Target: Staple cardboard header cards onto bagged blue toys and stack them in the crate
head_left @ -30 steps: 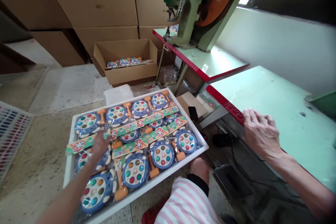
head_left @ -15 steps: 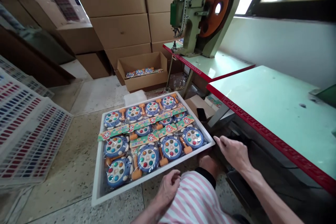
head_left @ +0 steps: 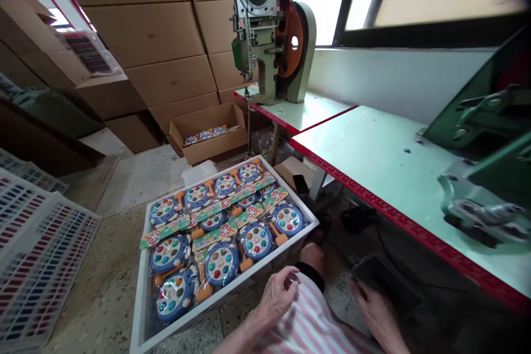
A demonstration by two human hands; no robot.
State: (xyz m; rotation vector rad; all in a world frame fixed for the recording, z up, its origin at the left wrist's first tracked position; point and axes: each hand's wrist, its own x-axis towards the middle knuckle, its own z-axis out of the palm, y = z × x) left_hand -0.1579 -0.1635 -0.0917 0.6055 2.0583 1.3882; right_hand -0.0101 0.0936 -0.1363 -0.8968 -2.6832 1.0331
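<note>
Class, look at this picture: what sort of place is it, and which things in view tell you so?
Probably a small toy packing workshop. A white crate on the floor holds bagged blue toys, stacked cardboard cartons line the wall, and a press machine stands on a green workbench.

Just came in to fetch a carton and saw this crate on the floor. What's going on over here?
A person in pink-and-white striped clothing sits by a white plastic crate on the floor, packed with bagged blue round toys with orange hammers. Neither hand holds anything: the left hand rests on the lap, the right hand hangs low near the pale green table with a red edge. An open cardboard box with more toys stands beyond.
</note>
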